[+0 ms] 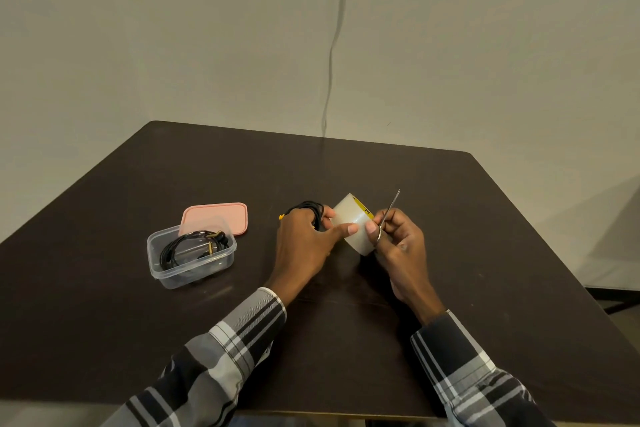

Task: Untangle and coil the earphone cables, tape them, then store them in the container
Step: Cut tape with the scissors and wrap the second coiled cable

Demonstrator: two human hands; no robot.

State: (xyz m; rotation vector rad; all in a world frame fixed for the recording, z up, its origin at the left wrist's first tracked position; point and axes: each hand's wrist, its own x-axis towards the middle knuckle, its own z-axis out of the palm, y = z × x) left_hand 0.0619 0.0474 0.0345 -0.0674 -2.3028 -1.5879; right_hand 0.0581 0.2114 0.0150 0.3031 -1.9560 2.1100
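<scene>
My left hand (306, 239) holds a coil of black earphone cable (309, 209) in its fingers, and its thumb presses on a roll of clear tape (355, 222). My right hand (400, 241) grips a pair of scissors (389, 213), blades pointing up and away, with its thumb on the same roll. A clear plastic container (192, 260) stands at the left with another coiled black earphone (194, 246) inside it.
A pink lid (216, 218) lies flat just behind the container. The dark table (485, 253) ends at a plain wall, where a thin cable (332, 55) hangs down. Something dark shows at the far right beyond the table edge.
</scene>
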